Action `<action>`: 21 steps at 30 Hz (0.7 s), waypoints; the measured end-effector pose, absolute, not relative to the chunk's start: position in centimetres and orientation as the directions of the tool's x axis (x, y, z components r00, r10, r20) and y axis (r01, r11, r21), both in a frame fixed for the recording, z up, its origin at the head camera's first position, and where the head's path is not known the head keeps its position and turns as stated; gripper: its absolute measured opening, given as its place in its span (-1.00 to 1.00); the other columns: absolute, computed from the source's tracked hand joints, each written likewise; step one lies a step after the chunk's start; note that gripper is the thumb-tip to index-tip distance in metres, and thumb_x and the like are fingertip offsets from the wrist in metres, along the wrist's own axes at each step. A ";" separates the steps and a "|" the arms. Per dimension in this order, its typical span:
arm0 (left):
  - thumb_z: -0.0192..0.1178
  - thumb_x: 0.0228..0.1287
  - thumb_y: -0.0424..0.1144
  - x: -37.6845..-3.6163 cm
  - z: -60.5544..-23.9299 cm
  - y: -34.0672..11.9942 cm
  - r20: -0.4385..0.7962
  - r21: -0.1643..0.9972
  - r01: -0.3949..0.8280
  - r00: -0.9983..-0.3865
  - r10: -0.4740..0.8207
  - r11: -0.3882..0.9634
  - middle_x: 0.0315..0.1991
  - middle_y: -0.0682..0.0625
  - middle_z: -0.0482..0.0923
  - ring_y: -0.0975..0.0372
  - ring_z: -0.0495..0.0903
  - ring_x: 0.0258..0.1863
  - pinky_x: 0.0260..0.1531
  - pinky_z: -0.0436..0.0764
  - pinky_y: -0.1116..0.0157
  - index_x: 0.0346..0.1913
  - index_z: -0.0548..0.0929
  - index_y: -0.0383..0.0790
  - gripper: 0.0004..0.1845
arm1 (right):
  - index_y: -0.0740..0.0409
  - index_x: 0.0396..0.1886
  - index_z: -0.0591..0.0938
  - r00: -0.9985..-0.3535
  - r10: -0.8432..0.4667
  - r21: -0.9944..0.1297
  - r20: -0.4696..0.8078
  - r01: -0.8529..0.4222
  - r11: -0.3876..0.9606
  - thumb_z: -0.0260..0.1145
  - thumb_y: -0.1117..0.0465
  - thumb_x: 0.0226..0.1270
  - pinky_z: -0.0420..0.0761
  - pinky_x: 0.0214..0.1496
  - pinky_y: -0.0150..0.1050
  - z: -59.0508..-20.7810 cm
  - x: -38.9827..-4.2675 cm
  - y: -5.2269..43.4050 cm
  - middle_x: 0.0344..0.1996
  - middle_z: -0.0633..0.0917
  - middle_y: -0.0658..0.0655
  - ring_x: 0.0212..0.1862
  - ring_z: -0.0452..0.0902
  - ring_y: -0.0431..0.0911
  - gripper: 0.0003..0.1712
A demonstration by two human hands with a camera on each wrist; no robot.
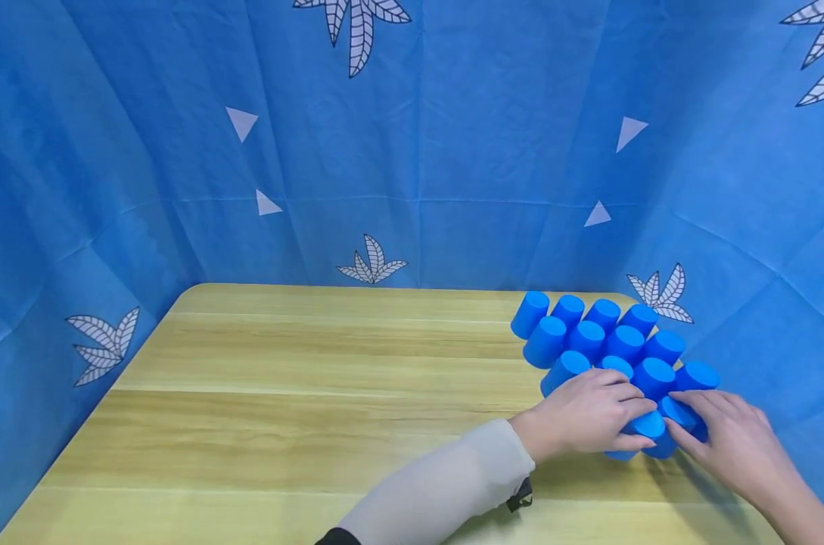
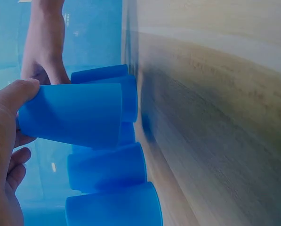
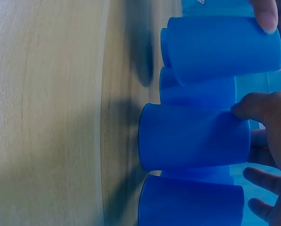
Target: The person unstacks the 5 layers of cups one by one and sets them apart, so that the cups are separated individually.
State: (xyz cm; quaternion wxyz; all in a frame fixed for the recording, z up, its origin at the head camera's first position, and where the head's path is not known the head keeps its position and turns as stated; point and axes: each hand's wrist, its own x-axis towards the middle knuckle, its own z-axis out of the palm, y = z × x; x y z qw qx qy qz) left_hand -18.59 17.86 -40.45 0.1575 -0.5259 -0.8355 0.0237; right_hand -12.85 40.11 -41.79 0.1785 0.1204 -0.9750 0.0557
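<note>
My left hand [image 1: 592, 409] pinches an upside-down blue cup [image 1: 646, 425] near its base, thumb on one side and fingers on the other. In the left wrist view this cup [image 2: 72, 113] hangs with its rim raised off the table. Beside it, my right hand [image 1: 735, 439] grips another upturned blue cup [image 1: 677, 412] by its closed end. The right wrist view shows that cup [image 3: 192, 136] with its rim at or close to the tabletop; contact is hard to tell. More blue cups [image 1: 589, 339] stand mouth down in rows behind both hands, partly hidden by the left hand.
The cups stand on the right side of a wooden table [image 1: 282, 409], close to its right edge. A blue cloth [image 1: 418, 151] with leaf prints hangs behind and around the table. Another upturned cup [image 3: 192, 202] stands right beside the right hand's cup.
</note>
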 end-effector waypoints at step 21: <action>-0.25 0.42 0.36 -19.5 -42.0 19.7 0.205 -0.269 0.831 -0.445 0.872 0.487 0.32 0.36 0.38 0.29 0.13 0.44 0.43 0.02 0.33 0.43 0.35 0.25 -0.37 | 0.29 -0.03 0.62 -0.894 -0.244 -0.064 0.376 -0.287 0.956 0.55 0.08 0.03 0.34 -0.13 0.44 -41.6 -12.7 40.6 -0.08 0.63 0.38 -0.02 0.41 0.39 -0.44</action>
